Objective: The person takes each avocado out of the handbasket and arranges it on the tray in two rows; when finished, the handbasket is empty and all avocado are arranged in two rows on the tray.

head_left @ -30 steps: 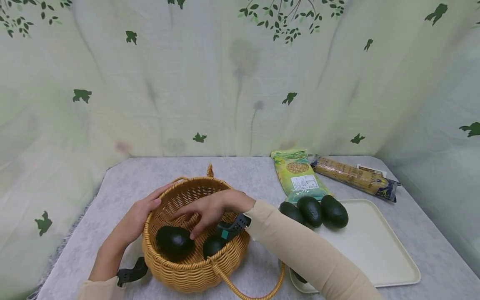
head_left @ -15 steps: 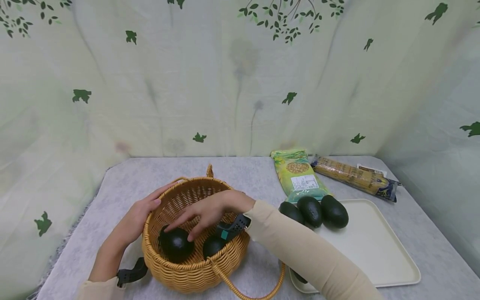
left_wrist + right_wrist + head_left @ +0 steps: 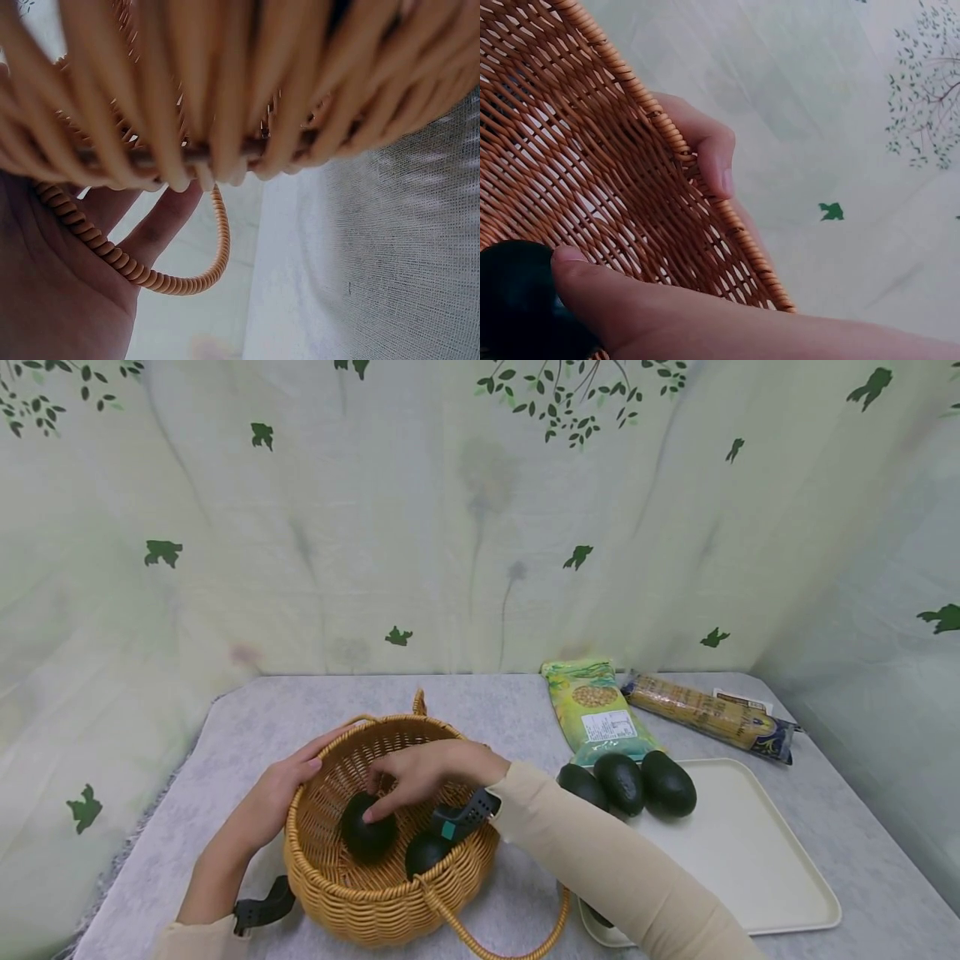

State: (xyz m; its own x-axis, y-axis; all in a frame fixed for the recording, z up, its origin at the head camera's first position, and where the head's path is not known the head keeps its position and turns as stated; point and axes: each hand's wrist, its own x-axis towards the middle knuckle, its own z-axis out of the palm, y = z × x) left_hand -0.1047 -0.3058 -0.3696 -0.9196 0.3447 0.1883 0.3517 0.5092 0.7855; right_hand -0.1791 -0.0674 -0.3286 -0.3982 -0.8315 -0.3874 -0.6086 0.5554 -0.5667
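A wicker basket point(image 3: 382, 920) stands tilted toward me. My left hand point(image 3: 262, 797) grips its left rim; in the right wrist view the thumb of the left hand point(image 3: 705, 142) hooks over the edge. A looped wicker handle point(image 3: 169, 285) lies against the left palm in the left wrist view. Inside the basket, my right hand point(image 3: 420, 777) holds a dark green avocado point(image 3: 366, 843). Its thumb lies on top and its fingers bend down behind, partly hidden. Another avocado point(image 3: 425, 855) sits on the right side of the basket, partly under the black wrist strap.
A cream tray point(image 3: 750, 860) at the right bears several avocados point(image 3: 667, 783), one mostly hidden by my right sleeve. Behind it lie a green-yellow bag point(image 3: 596, 706) and a pasta packet point(image 3: 701, 714). The basket's other handle point(image 3: 551, 935) droops toward the tray.
The right hand's fingers, stretched out earlier, have curled round the avocado. The avocado has turned and shifted right inside the basket. My left hand and the basket have stayed put.
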